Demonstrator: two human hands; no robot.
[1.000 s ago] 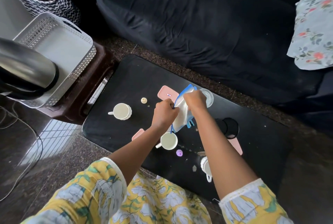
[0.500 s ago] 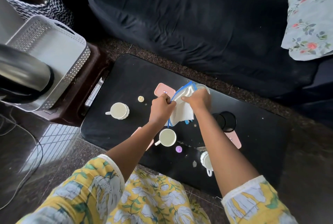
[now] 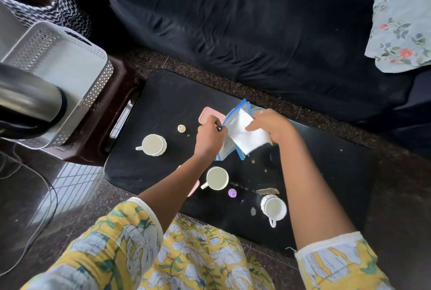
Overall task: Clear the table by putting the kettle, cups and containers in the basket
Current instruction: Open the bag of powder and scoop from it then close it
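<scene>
Pulled wider apart since half a second ago: bag [image 3: 234, 118], mid-frame above table [image 3: 168, 103]. Pinched at blue edge by left hand [image 3: 210, 137]; gripped on white side by right hand [image 3: 271, 126]. Long axis roughly top to bottom, tilted. Basket [image 3: 70, 56] well apart, upper left, nearer left hand. Kettle [image 3: 28, 100] overlapping basket at left edge. Cups [image 3: 152, 145] on table, untouched.

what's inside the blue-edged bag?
A white sheet, partly out of the blue-edged bag, pinched by the right hand; left hand grips the bag's edge. Sheet and hands cover the rest inside.
</scene>
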